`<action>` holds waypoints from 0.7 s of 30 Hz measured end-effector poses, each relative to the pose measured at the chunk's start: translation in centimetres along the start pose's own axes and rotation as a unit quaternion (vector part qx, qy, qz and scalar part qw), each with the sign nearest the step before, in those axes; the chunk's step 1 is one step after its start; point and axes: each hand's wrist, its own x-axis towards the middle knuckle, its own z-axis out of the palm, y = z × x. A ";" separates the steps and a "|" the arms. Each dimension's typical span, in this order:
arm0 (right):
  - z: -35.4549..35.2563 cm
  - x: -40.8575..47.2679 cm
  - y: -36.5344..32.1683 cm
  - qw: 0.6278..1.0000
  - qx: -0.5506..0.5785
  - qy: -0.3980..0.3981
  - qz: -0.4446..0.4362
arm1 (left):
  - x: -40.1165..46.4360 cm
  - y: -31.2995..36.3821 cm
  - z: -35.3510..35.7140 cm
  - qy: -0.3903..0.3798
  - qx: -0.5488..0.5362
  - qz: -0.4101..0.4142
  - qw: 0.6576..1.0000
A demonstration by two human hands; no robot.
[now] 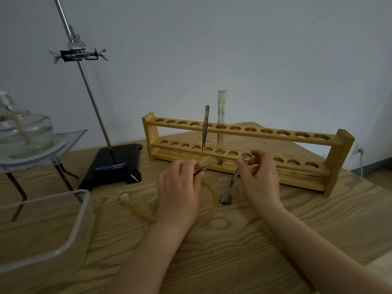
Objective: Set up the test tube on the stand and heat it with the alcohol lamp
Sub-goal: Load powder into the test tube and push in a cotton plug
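Left hand point(180, 187) hides tubing point(209, 211), perhaps.

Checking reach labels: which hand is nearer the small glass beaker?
Right. The right hand pinches the spatula standing in the small glass beaker; the left hand sits left of it, gripping folded paper.

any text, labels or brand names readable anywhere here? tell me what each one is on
One label only: a blue strip with pale lettering on the black stand base, around; too small and blurred to read.
No writing shows on the wooden rack, test tube, small beaker or plastic tray.
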 end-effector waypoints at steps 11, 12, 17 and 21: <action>-1.1 0.7 -2.9 0.991 -0.110 0.006 -0.078 | 2.5 0.9 -2.2 0.012 -0.050 -0.009 0.999; -1.1 0.7 -3.2 0.988 -0.118 0.010 -0.095 | 2.7 1.0 -2.6 0.016 -0.066 -0.015 0.998; -0.7 0.0 -5.2 0.981 -0.123 -0.009 -0.152 | 3.5 0.4 -3.8 -0.003 -0.113 -0.070 0.991; -0.1 -1.0 -6.2 0.978 -0.113 -0.045 -0.172 | 3.2 -0.1 -5.0 -0.004 -0.144 -0.096 0.985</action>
